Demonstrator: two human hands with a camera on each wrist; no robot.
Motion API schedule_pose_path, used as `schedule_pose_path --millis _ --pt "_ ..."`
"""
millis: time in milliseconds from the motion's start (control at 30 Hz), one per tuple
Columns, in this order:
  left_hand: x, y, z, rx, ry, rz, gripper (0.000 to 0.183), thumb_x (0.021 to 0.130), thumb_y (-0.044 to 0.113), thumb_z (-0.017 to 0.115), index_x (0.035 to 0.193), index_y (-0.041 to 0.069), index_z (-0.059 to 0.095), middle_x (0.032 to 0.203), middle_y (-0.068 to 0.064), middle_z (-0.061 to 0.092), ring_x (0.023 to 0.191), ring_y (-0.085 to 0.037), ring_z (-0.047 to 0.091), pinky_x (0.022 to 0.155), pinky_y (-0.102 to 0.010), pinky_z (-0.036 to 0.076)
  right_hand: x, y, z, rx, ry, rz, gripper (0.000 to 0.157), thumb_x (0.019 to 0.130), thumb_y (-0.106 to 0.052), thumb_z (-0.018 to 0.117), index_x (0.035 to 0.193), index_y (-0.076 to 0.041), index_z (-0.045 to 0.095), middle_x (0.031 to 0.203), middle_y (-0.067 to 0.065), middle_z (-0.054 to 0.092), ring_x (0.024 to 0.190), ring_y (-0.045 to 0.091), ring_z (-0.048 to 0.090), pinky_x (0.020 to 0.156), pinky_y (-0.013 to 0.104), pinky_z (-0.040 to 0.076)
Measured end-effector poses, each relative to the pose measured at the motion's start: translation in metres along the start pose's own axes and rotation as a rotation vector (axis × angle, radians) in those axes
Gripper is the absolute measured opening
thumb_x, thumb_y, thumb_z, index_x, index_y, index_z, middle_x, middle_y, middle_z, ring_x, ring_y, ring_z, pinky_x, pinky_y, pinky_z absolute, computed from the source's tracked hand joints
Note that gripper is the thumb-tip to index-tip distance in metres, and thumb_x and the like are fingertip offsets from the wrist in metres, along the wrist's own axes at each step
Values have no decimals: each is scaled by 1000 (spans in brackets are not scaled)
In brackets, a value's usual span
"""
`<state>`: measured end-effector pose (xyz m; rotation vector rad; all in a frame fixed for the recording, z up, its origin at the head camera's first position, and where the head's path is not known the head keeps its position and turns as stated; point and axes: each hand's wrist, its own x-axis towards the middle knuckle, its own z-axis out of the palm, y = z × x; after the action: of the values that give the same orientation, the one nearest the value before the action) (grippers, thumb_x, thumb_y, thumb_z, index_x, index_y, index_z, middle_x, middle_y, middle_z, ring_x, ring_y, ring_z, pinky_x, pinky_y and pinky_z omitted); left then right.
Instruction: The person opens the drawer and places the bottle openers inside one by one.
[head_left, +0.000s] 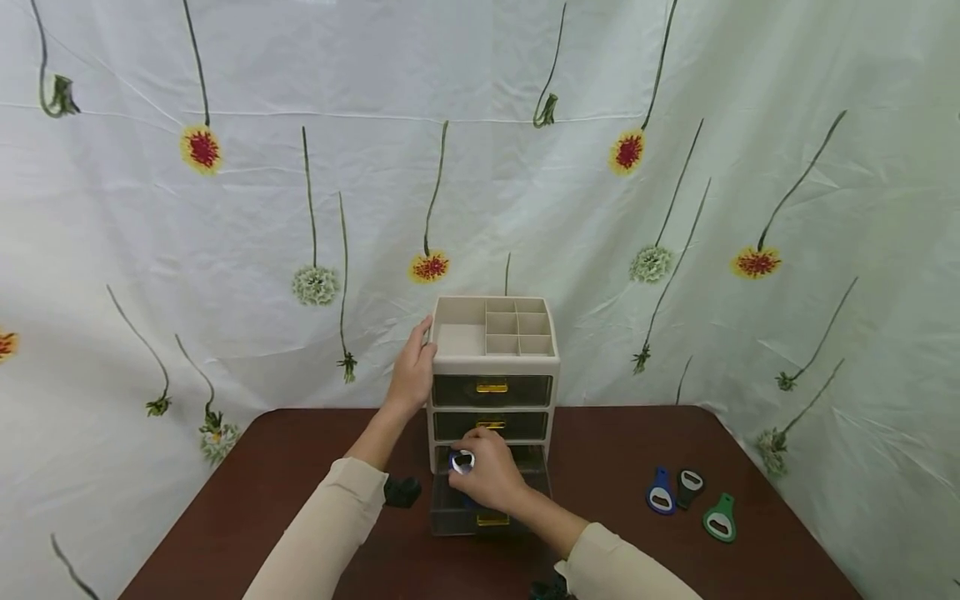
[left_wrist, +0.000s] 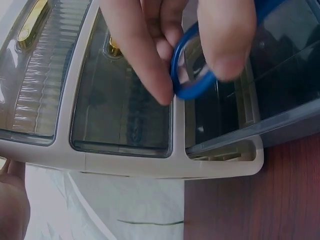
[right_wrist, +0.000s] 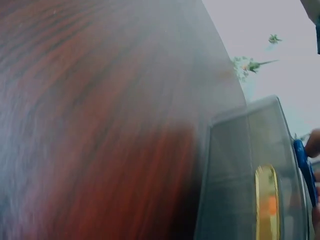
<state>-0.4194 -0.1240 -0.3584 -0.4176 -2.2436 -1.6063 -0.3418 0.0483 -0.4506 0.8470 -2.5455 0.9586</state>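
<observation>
A beige desktop drawer cabinet (head_left: 495,365) stands in the middle, its bottom drawer (head_left: 452,522) pulled out and its two upper drawers closed. My left hand (head_left: 411,377) rests against the cabinet's left side near the top, fingers pointing up along it. Over the pulled-out drawer, my right hand (head_left: 491,473) pinches a blue bottle opener (left_wrist: 198,90) between thumb and fingers. The opener's metal ring faces the left wrist view. From the right wrist view, the opener (right_wrist: 305,170) shows edge-on just beyond the drawer's clear front, which bears a gold handle (right_wrist: 267,202).
Right of the cabinet, a blue bottle opener (head_left: 660,493), a black one (head_left: 688,487) and a green one (head_left: 721,518) lie on the dark red-brown table (head_left: 615,550). Compartments divide the cabinet's open top (head_left: 461,337). A flower-print cloth (head_left: 525,192) hangs behind.
</observation>
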Motion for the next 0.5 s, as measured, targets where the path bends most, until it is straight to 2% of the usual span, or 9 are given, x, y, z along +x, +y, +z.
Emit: schedule_pose_path --millis 233,333,500 --pt "2 -1 0 -10 8 29 54 110 16 35 163 7 31 163 -15 36 141 -36 42 112 -56 36 5 -13 14 -83 107 64 30 84 -16 86 109 -3 80 110 12 69 101 31 64 79 43 56" --pt "1 -2 0 -6 -7 29 54 110 17 35 163 7 30 164 -15 34 144 -36 38 114 -56 33 4 -15 14 -101 101 71 32 87 -21 86 113 -4 79 113 12 70 103 31 66 85 49 56" --pt "-1 -3 -1 2 -15 25 54 111 19 34 164 9 29 166 -12 31 148 -33 32 116 -55 30 1 -16 3 -40 51 61 33 92 -16 79 121 -2 74 114 13 70 104 31 67 85 48 57"
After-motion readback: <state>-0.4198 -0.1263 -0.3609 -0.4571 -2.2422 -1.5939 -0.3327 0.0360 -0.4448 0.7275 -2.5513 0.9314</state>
